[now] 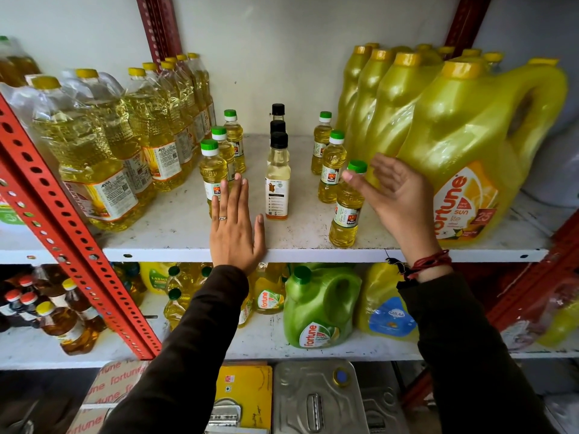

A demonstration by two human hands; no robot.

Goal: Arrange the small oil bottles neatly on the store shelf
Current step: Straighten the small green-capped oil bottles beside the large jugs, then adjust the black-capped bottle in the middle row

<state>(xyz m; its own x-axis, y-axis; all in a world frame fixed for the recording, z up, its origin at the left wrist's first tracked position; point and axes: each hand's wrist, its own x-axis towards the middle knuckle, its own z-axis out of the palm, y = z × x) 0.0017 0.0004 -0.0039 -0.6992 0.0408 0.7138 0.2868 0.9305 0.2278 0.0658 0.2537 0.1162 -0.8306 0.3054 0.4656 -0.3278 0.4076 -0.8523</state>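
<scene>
Small oil bottles (278, 170) stand upright on the white shelf (175, 227) in three short rows running front to back, nine in all. The left row has three green-capped bottles of yellow oil, its front bottle (212, 173) partly hidden behind fingers. The middle row has three black-capped bottles of pale oil, one behind the other, the front one showing a white and orange label. The right row has three more green-capped bottles, with the front one (346, 208) standing nearest the shelf edge and slightly out from the two behind it.

The left hand (235, 233) lies flat and open, palm down on the front of the shelf, fingers together and touching or just in front of the left row's front bottle (a ring shows on one finger). The right hand (398, 195) is open with fingers spread and loosely curled, holding nothing; its fingertips sit at the green cap of the right row's front bottle, though whether they touch it I cannot tell.

Left of the small bottles stand larger clear oil bottles (94, 158) with yellow caps, at least eight. To the right are big yellow jugs (463, 145), four clearly seen in front and more caps behind
</scene>
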